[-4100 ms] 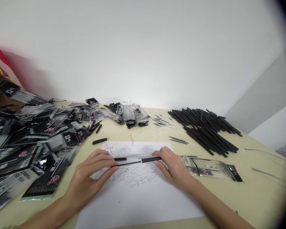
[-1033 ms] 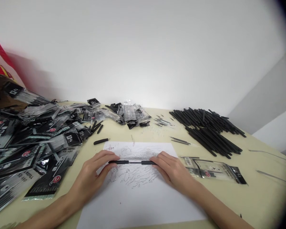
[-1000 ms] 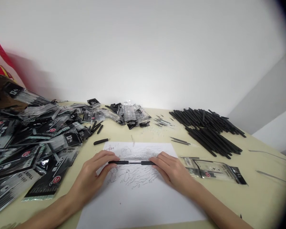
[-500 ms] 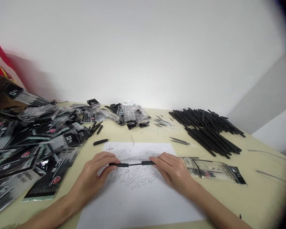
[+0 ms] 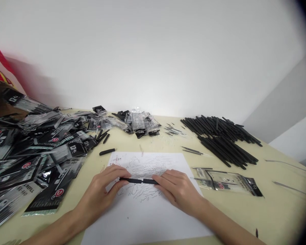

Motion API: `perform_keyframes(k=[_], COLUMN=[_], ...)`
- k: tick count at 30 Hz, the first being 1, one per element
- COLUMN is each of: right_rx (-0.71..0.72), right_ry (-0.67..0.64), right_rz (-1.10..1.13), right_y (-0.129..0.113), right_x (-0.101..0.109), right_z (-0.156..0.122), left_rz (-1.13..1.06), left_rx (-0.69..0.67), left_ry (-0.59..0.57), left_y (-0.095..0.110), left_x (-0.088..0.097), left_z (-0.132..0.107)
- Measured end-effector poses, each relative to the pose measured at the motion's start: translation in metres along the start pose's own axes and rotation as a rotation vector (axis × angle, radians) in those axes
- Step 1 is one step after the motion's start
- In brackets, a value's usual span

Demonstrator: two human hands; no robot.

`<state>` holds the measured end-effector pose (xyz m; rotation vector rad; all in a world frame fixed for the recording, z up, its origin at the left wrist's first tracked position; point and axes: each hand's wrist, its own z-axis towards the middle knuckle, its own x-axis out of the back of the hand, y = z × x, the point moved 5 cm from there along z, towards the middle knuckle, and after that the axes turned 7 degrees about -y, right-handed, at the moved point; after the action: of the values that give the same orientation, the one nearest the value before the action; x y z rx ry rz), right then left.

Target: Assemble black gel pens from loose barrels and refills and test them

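Observation:
A slim black pen (image 5: 139, 181) lies across the sheet of scribbled white paper (image 5: 142, 221), held level between both hands. It appears as two black barrel halves meeting near the middle, with the joint almost closed. My left hand (image 5: 102, 187) is shut on the left half between thumb and fingers. My right hand (image 5: 175, 189) presses its fingers on the right half, which is partly hidden beneath them. A short black barrel piece (image 5: 107, 151) lies just beyond the paper.
A large heap of black refill packets (image 5: 40, 149) fills the table's left side. Several packets (image 5: 142, 124) stand at the back, beside thin refills (image 5: 173, 130). Black barrels (image 5: 219, 141) are piled back right. One packet (image 5: 226, 180) lies right of the paper.
The two black halves have slid together, closing the gap that showed a thin refill. Both hands have moved inward and slightly down, toward the middle of the paper.

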<state>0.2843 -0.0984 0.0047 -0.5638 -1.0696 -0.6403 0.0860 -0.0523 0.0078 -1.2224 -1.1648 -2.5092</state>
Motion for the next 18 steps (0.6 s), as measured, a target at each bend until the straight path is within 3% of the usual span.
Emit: perform_keyframes(k=[18], right_rx=[0.047], right_ry=[0.072], right_rz=[-0.010], right_y=[-0.0062], right_x=[0.0019], right_z=[-0.0015], left_rz=[-0.036], left_rx=[0.041], left_ry=[0.010], left_y=[0.0020], left_x=[-0.0017], left_z=[0.0004])
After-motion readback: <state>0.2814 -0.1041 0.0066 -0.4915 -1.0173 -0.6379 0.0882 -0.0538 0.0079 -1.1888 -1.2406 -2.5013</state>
